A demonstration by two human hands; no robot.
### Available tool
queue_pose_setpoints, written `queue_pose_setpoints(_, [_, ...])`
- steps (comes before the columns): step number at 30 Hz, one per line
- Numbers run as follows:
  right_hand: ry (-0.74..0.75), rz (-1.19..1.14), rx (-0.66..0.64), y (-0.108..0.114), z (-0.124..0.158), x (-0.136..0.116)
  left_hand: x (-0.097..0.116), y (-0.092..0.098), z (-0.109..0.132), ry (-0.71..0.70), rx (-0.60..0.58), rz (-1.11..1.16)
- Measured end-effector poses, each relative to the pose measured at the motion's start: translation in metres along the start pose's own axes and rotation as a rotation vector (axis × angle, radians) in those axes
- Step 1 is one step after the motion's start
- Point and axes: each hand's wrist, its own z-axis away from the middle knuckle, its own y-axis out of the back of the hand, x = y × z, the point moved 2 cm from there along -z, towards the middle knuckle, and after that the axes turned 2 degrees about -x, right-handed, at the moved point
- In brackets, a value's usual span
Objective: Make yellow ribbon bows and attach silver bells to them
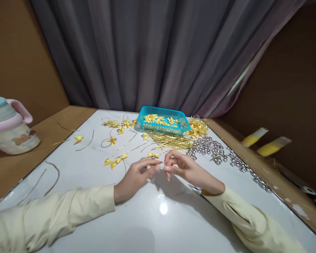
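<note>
Above the middle of the white table, my left hand (137, 175) is closed, thumb and forefinger pinching a thin gold twist tie (162, 168). My right hand (180, 167) meets it tip to tip, its thumb and forefinger also closed on the tie. Most of the tie is hidden behind the fingers. Just beyond my hands lies a yellow ribbon bow (154, 155), with a small silver piece by it. Farther back is a pile of straight gold twist ties (171, 141). Left of my left hand are more yellow bows (115, 161).
A blue plastic basket (185, 123) with yellow bows stands at the back, beside a heap of bows (197, 127). Silver bells or beads (209, 147) spread along the right. A pastel cup (13, 135) stands far left; two yellow-filled containers (274, 146) lie far right.
</note>
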Motion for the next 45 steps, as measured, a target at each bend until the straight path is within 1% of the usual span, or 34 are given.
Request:
queue_pose_setpoints(2, [-0.03, -0.111, -0.013, -0.007, 0.003, -0.003, -0.001, -0.002, 0.0, 0.121, -0.078, 0.197])
queue_pose_setpoints(4, [-0.062, -0.184, -0.045, -0.01, 0.006, -0.002, -0.004, -0.003, -0.001, 0.249, -0.129, 0.428])
queue_pose_setpoints(7, [-0.079, -0.233, -0.124, -0.01, 0.009, 0.002, -0.011, -0.003, -0.006, 0.403, -0.193, 0.747])
queue_pose_setpoints(9, [-0.067, -0.23, -0.186, -0.01, 0.011, 0.005, -0.014, -0.002, -0.01, 0.466, -0.237, 0.846])
queue_pose_setpoints(11, [-0.038, -0.241, -0.242, -0.012, 0.012, 0.009, -0.017, 0.0, -0.013, 0.498, -0.256, 0.908])
queue_pose_setpoints(13, [0.004, -0.234, -0.254, -0.013, 0.012, 0.011, -0.017, 0.0, -0.015, 0.512, -0.256, 0.978])
queue_pose_setpoints(16, [0.041, -0.166, -0.17, -0.015, 0.013, 0.01, -0.018, 0.001, -0.015, 0.516, -0.259, 1.049])
queue_pose_setpoints(18, [0.026, -0.157, -0.062, -0.014, 0.013, 0.009, -0.018, 0.001, -0.015, 0.521, -0.27, 1.083])
queue_pose_setpoints(20, [-0.008, -0.237, 0.066, -0.013, 0.012, 0.01, -0.019, 0.003, -0.015, 0.522, -0.296, 1.118])
queue_pose_setpoints(22, [-0.034, -0.375, 0.167, -0.012, 0.011, 0.013, -0.02, 0.004, -0.015, 0.518, -0.32, 1.143])
queue_pose_setpoints(24, [-0.035, -0.57, 0.184, -0.013, 0.009, 0.017, -0.02, 0.004, -0.015, 0.517, -0.334, 1.145])
queue_pose_setpoints(28, [-0.013, -0.876, 0.091, -0.022, 0.006, 0.022, -0.018, 0.002, -0.014, 0.515, -0.369, 1.121])
queue_pose_setpoints(31, [-0.006, -0.985, 0.015, -0.029, 0.006, 0.02, -0.019, 0.001, -0.013, 0.503, -0.414, 1.08])
queue_pose_setpoints(35, [-0.015, -1.054, -0.127, -0.033, 0.007, 0.018, -0.022, 0.002, -0.012, 0.479, -0.51, 0.994])
queue_pose_setpoints(39, [-0.082, -1.068, -0.301, -0.031, 0.009, 0.021, -0.022, 0.003, -0.01, 0.479, -0.614, 0.897])
queue_pose_setpoints(42, [-0.135, -1.066, -0.356, -0.03, 0.011, 0.023, -0.02, 0.003, -0.01, 0.489, -0.697, 0.826])
queue_pose_setpoints(45, [-0.183, -1.013, -0.417, -0.031, 0.013, 0.022, -0.018, 0.003, -0.009, 0.512, -0.788, 0.758])
